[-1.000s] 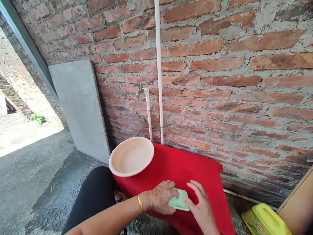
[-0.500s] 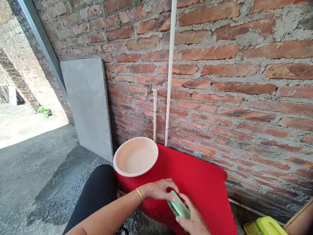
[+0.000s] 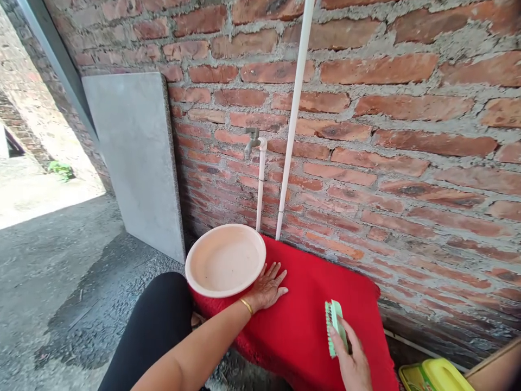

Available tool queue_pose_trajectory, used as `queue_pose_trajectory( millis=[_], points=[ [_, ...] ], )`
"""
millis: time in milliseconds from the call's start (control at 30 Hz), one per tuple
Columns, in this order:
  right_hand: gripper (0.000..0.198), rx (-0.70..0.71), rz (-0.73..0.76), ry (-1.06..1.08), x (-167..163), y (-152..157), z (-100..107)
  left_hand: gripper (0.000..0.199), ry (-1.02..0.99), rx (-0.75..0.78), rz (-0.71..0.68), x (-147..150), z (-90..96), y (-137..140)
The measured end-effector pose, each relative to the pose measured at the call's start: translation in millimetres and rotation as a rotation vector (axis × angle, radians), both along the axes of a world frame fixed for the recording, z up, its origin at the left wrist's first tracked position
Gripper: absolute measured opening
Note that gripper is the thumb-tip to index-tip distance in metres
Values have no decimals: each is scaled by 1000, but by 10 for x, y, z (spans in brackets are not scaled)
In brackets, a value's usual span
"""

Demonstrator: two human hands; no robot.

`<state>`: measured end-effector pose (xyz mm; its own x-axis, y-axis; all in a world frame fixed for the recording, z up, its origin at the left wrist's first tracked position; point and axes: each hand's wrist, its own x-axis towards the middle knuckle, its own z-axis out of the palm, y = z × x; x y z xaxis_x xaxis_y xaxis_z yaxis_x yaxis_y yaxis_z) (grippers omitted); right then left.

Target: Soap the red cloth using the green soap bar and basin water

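My left hand [image 3: 269,286] lies flat with fingers spread on a red cloth [image 3: 301,320], close beside the rim of a pale pink basin [image 3: 226,290]. A gold bangle circles that wrist. In my right hand [image 3: 353,355] is a light green scrub brush [image 3: 337,320], gripped between thumb and fingers. Its bristles face left, and it is held over the right part of the cloth. The cloth drapes over some low surface that it hides. The basin stands on the cloth's left end, with a few tiny specks inside.
A grey tap [image 3: 251,142] on a white pipe [image 3: 260,190] rises behind the basin against the brick wall [image 3: 386,141]. A grey slab [image 3: 134,163] leans at left. Wet concrete floor [image 3: 81,309] lies below it. A yellow container [image 3: 437,374] sits at lower right.
My left hand has left the brush and moved left, flattening onto the cloth by the basin. My right hand has carried the brush to the right and turned its bristles leftward. The view shifted slightly.
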<state>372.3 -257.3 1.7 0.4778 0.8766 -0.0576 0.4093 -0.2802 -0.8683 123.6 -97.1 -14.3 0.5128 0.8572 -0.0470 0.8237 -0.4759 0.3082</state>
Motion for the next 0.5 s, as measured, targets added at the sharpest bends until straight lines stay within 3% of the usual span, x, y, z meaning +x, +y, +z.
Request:
queue_pose_trajectory(
  millis=[133,300,400,500],
  points=[
    [85,58,17,-232,-293,94,-9,66,1,25,-8,-14,-99,-4],
    [63,134,182,-575,-754,250,-94,60,-13,60,-8,-14,-132,-7],
    [47,81,201,-683,-717,263,-154,58,-32,73,1,-8,-140,-10],
    [43,-21,141,-747,-404,178,-162,58,-41,65,1,4,-144,-12]
  ],
)
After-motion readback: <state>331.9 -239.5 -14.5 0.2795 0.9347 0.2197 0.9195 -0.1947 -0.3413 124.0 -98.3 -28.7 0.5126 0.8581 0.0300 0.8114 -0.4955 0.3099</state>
